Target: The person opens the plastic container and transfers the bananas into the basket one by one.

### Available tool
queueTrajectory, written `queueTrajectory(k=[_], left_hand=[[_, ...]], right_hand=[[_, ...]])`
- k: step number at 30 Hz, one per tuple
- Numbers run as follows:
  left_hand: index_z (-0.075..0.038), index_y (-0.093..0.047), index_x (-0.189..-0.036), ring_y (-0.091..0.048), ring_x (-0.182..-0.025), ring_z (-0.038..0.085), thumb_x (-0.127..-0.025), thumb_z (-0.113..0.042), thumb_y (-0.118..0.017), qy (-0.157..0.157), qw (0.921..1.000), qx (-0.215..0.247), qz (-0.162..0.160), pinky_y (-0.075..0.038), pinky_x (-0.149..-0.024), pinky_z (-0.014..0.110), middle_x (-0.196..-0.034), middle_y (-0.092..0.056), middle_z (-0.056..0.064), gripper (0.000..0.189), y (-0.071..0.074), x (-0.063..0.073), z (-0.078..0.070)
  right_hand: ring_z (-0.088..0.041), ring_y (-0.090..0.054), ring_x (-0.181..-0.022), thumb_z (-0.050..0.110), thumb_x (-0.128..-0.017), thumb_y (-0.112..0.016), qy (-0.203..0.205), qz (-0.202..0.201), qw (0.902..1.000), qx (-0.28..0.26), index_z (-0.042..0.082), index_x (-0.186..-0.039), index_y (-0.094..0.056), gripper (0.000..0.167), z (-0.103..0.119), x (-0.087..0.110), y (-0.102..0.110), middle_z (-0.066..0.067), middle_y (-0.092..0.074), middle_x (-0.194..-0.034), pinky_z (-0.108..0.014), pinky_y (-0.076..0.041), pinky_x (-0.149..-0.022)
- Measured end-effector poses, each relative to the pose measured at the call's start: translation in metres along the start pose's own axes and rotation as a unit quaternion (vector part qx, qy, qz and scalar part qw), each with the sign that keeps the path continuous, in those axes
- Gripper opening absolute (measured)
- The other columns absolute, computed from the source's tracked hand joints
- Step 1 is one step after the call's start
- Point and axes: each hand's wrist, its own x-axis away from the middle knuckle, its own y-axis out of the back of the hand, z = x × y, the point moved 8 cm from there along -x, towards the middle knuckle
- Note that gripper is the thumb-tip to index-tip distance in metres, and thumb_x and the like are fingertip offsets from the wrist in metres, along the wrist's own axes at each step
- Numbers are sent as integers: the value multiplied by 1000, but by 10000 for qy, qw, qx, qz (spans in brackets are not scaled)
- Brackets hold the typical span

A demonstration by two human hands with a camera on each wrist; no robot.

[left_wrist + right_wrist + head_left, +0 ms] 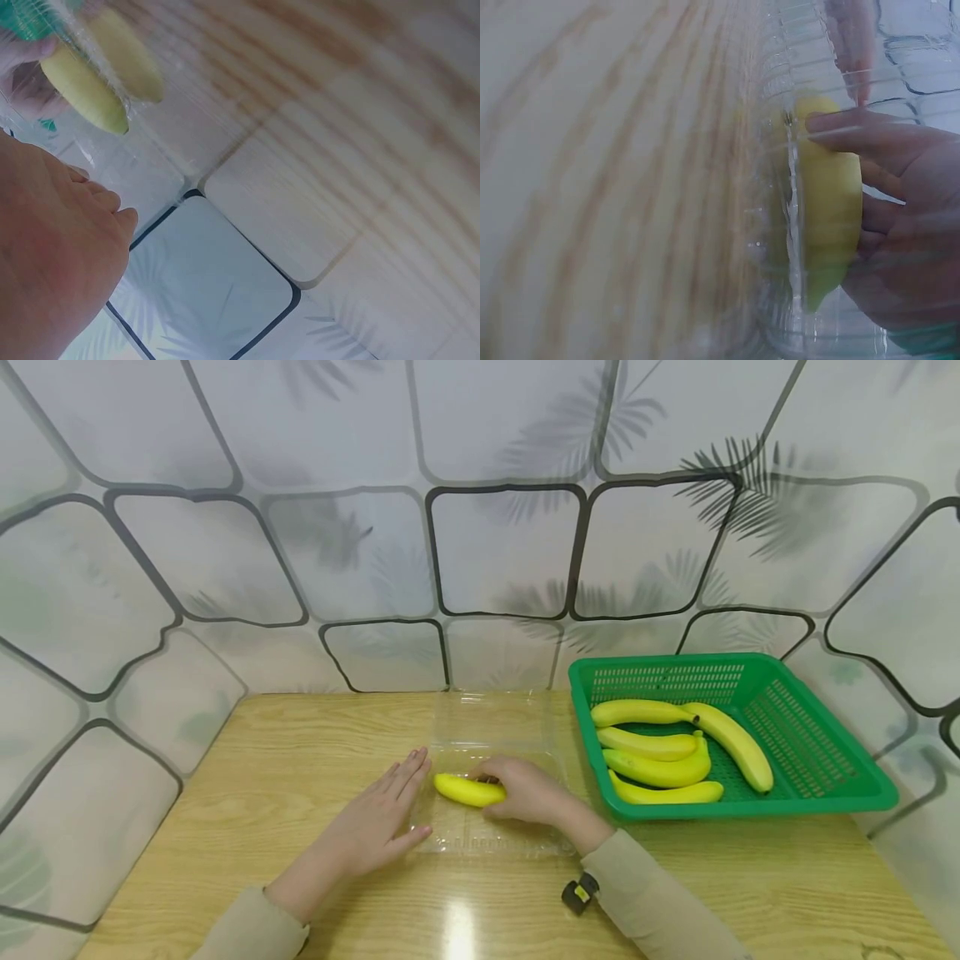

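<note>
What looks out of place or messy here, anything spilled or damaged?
Nothing stands out. The right hand holds one banana inside the clear plastic box, the left hand rests flat against the box's side, and four bananas lie in the green basket. Nothing is spilled or visibly damaged.

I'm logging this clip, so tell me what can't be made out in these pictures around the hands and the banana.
- Head view: the right hand covers one end of the banana.
- Head view: the clear box has faint edges; whether its lid is attached is unclear.
- Left wrist view: the left hand is cut off by the frame edge.
- Right wrist view: the box wall blurs the banana.
</note>
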Motion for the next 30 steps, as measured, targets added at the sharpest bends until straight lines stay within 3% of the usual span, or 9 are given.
queueTrajectory(k=[30], left_hand=[[6, -23, -166, -24, -163, 39, -105, -46, -57, 6, 10000, 46, 5, -29, -132, 52, -176, -18, 23, 87, 3, 1, -1]], right_hand=[[-26, -70, -116, 12, -86, -81, 76, -231, 9996, -144, 4, -134, -70, 51, 3, 2, 7, -11, -74, -129, -48, -58, -107]])
